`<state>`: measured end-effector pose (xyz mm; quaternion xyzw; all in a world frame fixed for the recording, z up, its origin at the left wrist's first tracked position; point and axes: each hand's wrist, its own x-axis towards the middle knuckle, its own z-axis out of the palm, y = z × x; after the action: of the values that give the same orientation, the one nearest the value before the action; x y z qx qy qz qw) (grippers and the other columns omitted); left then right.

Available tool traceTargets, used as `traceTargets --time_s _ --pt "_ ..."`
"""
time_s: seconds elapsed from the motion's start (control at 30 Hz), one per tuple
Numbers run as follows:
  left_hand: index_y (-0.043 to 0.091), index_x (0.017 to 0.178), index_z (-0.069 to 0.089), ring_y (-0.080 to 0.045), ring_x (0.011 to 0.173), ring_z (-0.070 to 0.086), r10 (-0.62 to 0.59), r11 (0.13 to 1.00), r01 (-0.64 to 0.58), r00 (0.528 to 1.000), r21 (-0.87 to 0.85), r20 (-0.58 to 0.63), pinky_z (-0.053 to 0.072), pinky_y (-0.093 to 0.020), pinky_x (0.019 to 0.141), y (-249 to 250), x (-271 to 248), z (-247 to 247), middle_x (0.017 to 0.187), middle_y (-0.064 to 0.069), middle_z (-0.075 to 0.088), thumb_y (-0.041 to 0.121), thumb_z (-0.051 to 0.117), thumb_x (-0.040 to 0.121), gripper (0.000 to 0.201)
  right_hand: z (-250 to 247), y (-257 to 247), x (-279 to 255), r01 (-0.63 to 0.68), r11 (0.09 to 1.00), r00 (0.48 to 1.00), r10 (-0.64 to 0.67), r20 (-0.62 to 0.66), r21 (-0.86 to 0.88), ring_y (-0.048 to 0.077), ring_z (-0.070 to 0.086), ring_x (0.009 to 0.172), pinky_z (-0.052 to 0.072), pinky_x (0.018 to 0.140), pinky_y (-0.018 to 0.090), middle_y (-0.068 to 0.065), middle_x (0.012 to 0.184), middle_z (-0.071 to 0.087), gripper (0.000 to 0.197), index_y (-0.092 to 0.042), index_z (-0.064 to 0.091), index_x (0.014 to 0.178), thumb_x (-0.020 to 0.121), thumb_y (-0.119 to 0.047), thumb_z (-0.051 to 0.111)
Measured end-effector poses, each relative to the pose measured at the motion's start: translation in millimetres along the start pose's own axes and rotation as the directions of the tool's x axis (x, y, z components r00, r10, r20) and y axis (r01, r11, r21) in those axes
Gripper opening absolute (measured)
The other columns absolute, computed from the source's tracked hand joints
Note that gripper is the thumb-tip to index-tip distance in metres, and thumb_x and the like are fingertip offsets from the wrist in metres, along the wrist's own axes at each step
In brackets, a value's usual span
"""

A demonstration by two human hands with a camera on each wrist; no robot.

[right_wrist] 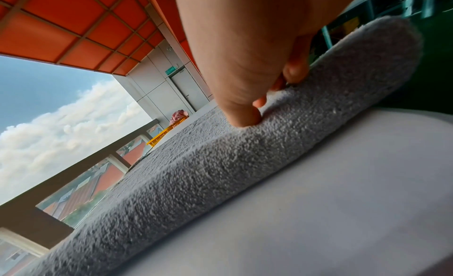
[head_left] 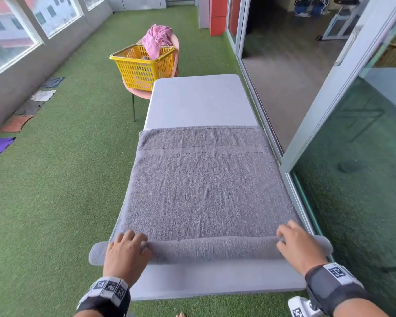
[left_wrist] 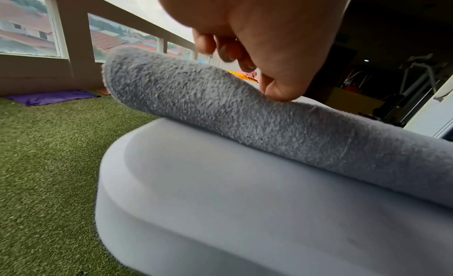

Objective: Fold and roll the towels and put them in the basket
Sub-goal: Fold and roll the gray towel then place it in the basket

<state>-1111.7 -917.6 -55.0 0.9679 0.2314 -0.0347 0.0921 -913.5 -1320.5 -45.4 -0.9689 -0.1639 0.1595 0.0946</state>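
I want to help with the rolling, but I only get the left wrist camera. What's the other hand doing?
Observer: The right hand grips the other end of the gray towel roll, thumb and fingers curled on it.
Operator: Is there lots left to roll?
Observer: Yes. Most of the towel lies flat, reaching far up the table.
Operator: Where does it go after?
Observer: The yellow basket sits on a pink chair by the table's far left corner, with a pink towel heaped at its back rim.
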Motion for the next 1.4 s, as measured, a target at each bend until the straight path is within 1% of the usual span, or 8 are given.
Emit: traceTargets --time_s 0.17,0.4,0.67,0.87,0.97,1.1,1.27,1.4 --pt "0.025 0.084 0.064 -0.011 0.077 0.049 0.117 0.985 -0.125 0.99 -0.117 -0.078 0.043 -0.023 0.061 -10 4 12 0.085 0.013 0.051 0.015 0.074 0.08 0.014 3 1 -4 0.103 0.995 0.993 -0.104 -0.06 -0.015 0.01 0.049 0.092 0.043 0.078 0.028 -0.014 0.092 0.053 0.008 -0.028 0.055 0.088 0.09 -0.021 0.058" --pt "0.035 0.118 0.064 -0.011 0.11 0.055 0.175 0.981 -0.177 0.984 0.077 0.039 0.047 -0.038 0.089 -13 0 9 0.117 0.019 0.062 0.049 0.067 0.068 0.052 6 6 -9 0.15 0.967 0.987 -0.136 0.08 -0.204 0.011 0.041 0.13 0.034 0.112 0.037 -0.017 0.136 0.053 0.051 -0.032 0.054 0.138 0.086 -0.035 0.059" --pt "0.038 0.089 0.064 -0.013 0.097 0.053 0.161 0.975 -0.172 0.983 0.14 0.085 0.04 -0.038 0.081 -9 2 6 0.09 0.023 0.059 0.056 0.056 0.073 0.026 -13 -4 -9 0.135 0.974 0.984 -0.11 0.142 -0.183 0.009 0.041 0.093 0.034 0.075 0.029 -0.019 0.077 0.045 0.01 -0.033 0.051 0.077 0.085 -0.039 0.053" --pt "0.026 0.074 0.057 -0.007 0.096 0.037 0.102 0.984 -0.121 0.984 0.129 0.146 0.027 -0.034 0.083 -2 3 2 0.095 0.018 0.044 0.051 0.029 0.085 0.038 -9 -2 -4 0.099 0.986 0.981 -0.075 0.181 -0.131 0.012 0.044 0.1 0.042 0.092 0.033 -0.012 0.087 0.05 0.031 -0.023 0.06 0.066 0.092 -0.035 0.048" --pt "0.03 0.078 0.059 -0.009 0.093 0.04 0.07 0.985 -0.091 0.988 0.147 0.138 0.032 -0.033 0.08 2 9 -2 0.093 0.015 0.043 0.051 0.038 0.084 0.031 -5 -3 2 0.042 0.997 0.993 -0.034 0.109 -0.071 0.008 0.053 0.081 0.049 0.08 0.033 -0.011 0.086 0.047 0.031 -0.023 0.06 0.065 0.093 -0.034 0.05" --pt "0.031 0.1 0.061 -0.009 0.083 0.052 0.045 0.999 -0.044 0.997 -0.012 0.06 0.036 -0.023 0.065 3 15 -2 0.092 0.012 0.058 0.039 0.059 0.085 0.017 -1 -7 6 0.017 0.999 1.0 -0.017 -0.009 -0.05 0.009 0.054 0.069 0.053 0.068 0.036 -0.009 0.086 0.043 0.014 -0.027 0.052 0.078 0.092 -0.026 0.053" --pt "0.026 0.097 0.059 -0.015 0.087 0.054 0.144 0.984 -0.151 0.986 -0.091 -0.079 0.052 -0.034 0.074 -5 16 6 0.092 0.01 0.058 0.027 0.055 0.09 0.008 2 -2 2 0.113 0.994 0.993 -0.112 -0.036 0.012 0.013 0.048 0.092 0.044 0.082 0.032 -0.014 0.088 0.047 0.01 -0.027 0.05 0.081 0.087 -0.02 0.056" --pt "0.031 0.106 0.065 -0.013 0.098 0.054 0.205 0.978 -0.204 0.979 0.042 -0.009 0.051 -0.034 0.079 -6 8 7 0.106 0.015 0.061 0.044 0.054 0.078 0.033 7 6 -4 0.159 0.985 0.986 -0.155 0.065 -0.061 0.013 0.041 0.121 0.039 0.105 0.032 -0.013 0.121 0.053 0.037 -0.027 0.057 0.122 0.085 -0.029 0.059"
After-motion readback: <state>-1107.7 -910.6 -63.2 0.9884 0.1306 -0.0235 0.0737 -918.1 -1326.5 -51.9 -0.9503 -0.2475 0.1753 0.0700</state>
